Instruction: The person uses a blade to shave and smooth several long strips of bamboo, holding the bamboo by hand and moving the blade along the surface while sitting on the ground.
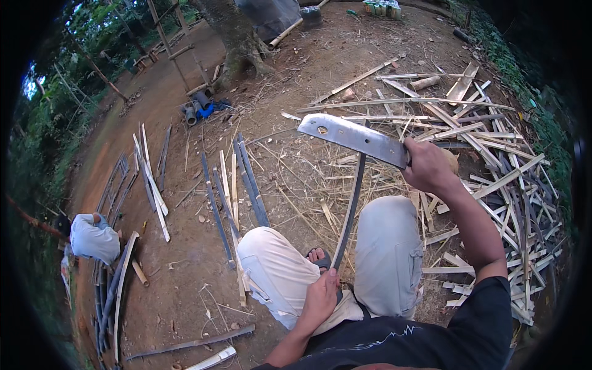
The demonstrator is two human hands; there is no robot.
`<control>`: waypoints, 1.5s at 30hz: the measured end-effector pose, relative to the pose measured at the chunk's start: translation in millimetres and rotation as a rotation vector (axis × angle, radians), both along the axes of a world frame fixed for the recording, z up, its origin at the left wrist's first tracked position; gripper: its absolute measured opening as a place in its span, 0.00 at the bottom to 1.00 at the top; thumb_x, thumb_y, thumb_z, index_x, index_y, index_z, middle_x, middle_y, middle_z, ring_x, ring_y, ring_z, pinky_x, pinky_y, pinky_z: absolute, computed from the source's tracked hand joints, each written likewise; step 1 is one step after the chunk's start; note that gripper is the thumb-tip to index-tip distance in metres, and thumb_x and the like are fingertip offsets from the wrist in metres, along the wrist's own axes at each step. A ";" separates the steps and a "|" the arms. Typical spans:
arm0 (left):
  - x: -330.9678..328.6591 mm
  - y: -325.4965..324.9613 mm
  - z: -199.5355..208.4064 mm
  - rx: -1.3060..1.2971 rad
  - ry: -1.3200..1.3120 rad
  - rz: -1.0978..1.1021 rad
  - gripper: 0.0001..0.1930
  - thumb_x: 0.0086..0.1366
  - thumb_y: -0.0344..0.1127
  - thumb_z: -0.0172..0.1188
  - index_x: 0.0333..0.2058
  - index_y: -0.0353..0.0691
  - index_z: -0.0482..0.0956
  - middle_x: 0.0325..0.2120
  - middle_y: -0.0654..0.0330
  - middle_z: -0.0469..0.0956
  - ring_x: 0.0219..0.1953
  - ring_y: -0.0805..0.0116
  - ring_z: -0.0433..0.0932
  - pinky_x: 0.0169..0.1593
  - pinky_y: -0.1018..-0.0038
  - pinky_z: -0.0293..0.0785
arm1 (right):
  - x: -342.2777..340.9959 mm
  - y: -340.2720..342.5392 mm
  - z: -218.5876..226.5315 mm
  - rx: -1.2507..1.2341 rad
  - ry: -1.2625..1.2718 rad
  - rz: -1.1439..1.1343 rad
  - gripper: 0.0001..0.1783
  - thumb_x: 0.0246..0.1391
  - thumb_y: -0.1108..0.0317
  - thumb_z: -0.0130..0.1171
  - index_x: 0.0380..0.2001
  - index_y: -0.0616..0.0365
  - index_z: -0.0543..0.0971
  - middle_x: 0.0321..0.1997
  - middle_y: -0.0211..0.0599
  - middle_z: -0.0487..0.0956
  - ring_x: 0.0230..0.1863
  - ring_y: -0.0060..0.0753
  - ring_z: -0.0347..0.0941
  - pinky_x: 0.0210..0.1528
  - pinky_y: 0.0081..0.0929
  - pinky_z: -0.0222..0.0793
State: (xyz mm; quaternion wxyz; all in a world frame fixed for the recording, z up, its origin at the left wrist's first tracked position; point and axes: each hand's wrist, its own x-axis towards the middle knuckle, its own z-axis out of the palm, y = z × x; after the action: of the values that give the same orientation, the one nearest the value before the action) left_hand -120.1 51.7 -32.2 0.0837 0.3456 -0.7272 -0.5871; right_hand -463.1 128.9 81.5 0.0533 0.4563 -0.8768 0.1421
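My right hand is closed round the handle end of a machete, a broad grey blade with a few holes and a pale, blunt tip. The blade points left and lies across the upper part of a bamboo strip; whether it has cut in, I cannot tell. My left hand grips the lower end of that strip, close to my lap. The strip is long, narrow and dark, slightly bent, and rises between my knees. The machete's handle is hidden in my right fist.
Split bamboo pieces lie in a large heap on the right. Dark strips and pale ones rest on the soil at my left. Another person crouches at far left beside bamboo lengths. A tree trunk stands ahead.
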 end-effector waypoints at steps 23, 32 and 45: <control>22.5 2.5 11.0 -0.221 -0.118 0.047 0.22 0.76 0.45 0.43 0.32 0.32 0.74 0.19 0.41 0.74 0.26 0.34 0.75 0.30 0.54 0.69 | 19.3 -26.5 17.2 0.295 -0.104 0.138 0.14 0.43 0.68 0.58 0.35 0.62 0.73 0.27 0.55 0.78 0.35 0.58 0.77 0.40 0.50 0.72; 40.4 -14.1 -4.2 0.192 -0.114 -0.052 0.28 0.76 0.54 0.37 0.31 0.34 0.73 0.16 0.53 0.75 0.17 0.61 0.76 0.24 0.67 0.68 | -33.7 -15.5 -5.4 -0.103 -0.225 -0.036 0.10 0.45 0.73 0.57 0.32 0.66 0.75 0.24 0.57 0.76 0.31 0.61 0.74 0.38 0.49 0.67; 19.2 -66.0 27.7 0.701 0.227 -0.063 0.32 0.75 0.59 0.33 0.37 0.32 0.72 0.18 0.54 0.75 0.16 0.67 0.76 0.22 0.77 0.72 | 25.8 -5.1 -6.5 -0.149 -0.319 -0.150 0.15 0.44 0.67 0.62 0.33 0.66 0.74 0.28 0.57 0.79 0.33 0.60 0.77 0.38 0.50 0.71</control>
State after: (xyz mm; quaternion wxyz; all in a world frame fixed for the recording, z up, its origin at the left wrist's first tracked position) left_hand -100.9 -14.3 -4.6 0.0223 0.2633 -0.4785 -0.8374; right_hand -437.3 123.8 75.0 -0.0422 0.3560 -0.8929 0.2725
